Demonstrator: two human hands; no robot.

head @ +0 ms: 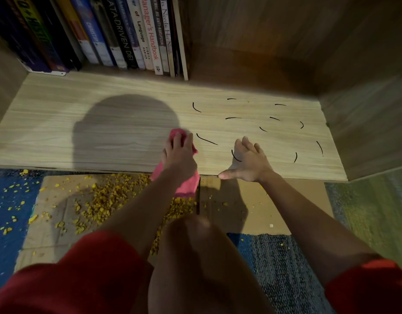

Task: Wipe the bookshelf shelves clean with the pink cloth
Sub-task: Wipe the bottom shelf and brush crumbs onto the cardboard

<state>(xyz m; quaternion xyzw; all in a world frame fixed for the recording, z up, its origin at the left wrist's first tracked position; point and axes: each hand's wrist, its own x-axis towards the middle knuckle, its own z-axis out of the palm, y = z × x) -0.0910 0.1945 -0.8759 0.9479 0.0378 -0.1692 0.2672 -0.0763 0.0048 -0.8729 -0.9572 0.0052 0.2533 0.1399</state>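
Down at the bottom shelf [82,137] now, pale wood grain, seen from above. The left hand [179,157] is on the pink cloth [187,185], fingers curled over the bunched end and pressing it to the board near the front edge, about mid-shelf. The rest of the cloth trails back under the wrist and hangs over the lip toward the floor.

The right hand [249,162] is just beside it, apart from the cloth, palm down and spread wide on the wood. Its thumb runs along the front edge and it holds nothing.

Short black marks [206,140] curl across the right half of the shelf. One lies just right of the cloth and one shows at the right hand's fingers. The left half carries a round shadow [127,128].

A row of books [118,35] stands upright at the back left. On the floor below the shelf lies a sheet of cardboard [240,200], with yellow crumbs [109,196] heaped on its left part and scattered onto the blue carpet [12,200]. A bare knee [195,245] sits between the two arms, and a red sleeve [82,268] covers the left upper arm.
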